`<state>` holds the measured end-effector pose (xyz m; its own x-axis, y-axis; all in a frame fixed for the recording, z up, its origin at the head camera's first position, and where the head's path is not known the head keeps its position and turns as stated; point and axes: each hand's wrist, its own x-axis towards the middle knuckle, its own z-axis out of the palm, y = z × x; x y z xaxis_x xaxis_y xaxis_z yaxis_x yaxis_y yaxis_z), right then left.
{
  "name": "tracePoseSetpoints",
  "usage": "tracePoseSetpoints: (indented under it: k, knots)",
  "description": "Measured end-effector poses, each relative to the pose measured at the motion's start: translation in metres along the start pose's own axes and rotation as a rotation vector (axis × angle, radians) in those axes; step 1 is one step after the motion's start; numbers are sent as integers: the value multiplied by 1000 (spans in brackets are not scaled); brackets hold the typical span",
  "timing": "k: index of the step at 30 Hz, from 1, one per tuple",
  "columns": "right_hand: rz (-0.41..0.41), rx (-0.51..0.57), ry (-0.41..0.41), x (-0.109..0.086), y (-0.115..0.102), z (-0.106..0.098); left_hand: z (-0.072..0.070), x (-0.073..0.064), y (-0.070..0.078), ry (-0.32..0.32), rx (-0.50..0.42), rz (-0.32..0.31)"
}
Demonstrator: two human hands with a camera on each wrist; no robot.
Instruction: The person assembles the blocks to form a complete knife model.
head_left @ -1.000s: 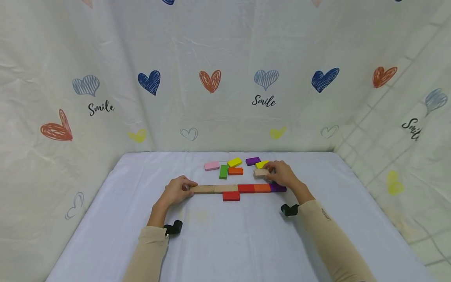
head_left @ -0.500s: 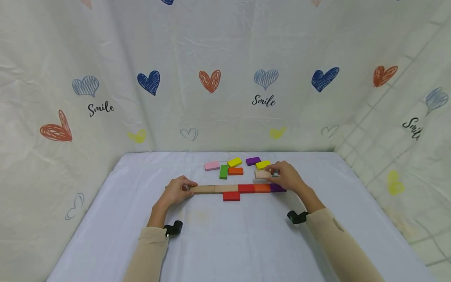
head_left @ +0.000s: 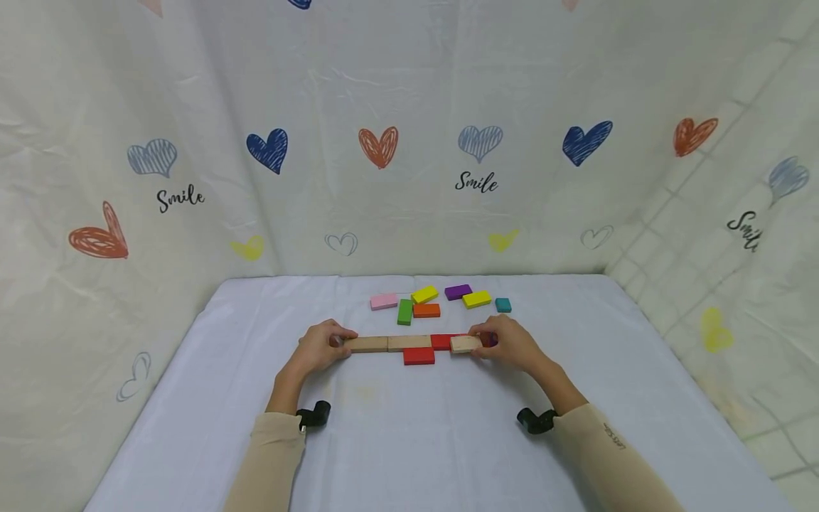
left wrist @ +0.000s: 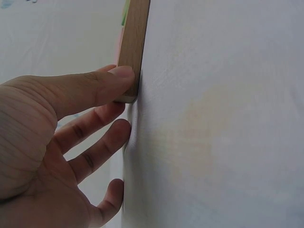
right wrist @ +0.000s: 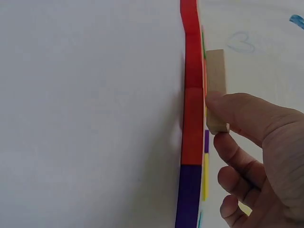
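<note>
My left hand (head_left: 318,347) pinches the left end of a brown wooden block (head_left: 369,345), thumb on top, as the left wrist view also shows. That block begins a straight row on the table, followed by a paler wooden block (head_left: 409,343), a red block (head_left: 440,342), an orange block (right wrist: 192,128) and a purple block (right wrist: 189,194). Between thumb and fingers, my right hand (head_left: 512,345) holds a pale wooden block (head_left: 465,345) raised over the row's right part, hiding much of the orange and purple ones in the head view. Against the row's near side lies another red block (head_left: 419,356).
Behind the row lie loose blocks: pink (head_left: 384,302), green (head_left: 405,312), orange (head_left: 426,311), two yellow, purple (head_left: 458,292) and teal (head_left: 503,305). A white cloth covers the table (head_left: 409,441), and a printed curtain (head_left: 409,206) hangs behind it.
My right hand has lifted the pale wooden block from among the loose blocks and brought it nearer, over the row. The teal block has come into full view. My left hand stays put.
</note>
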<state>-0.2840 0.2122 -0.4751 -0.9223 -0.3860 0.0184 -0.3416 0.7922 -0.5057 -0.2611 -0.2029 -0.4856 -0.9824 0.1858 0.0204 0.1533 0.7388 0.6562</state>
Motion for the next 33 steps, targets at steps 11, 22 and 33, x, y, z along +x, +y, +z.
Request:
tracePoseSetpoints:
  k: [11, 22, 33]
  knots:
    - [-1, 6, -43, -2, -18, 13, 0, 0, -1, 0, -4, 0]
    - [21, -35, -53, -2, -31, 19, 0, 0, 1, -3, -8, 3]
    - [43, -12, -58, 0, -31, 21, 0, 0, 0, 0, 0, -4]
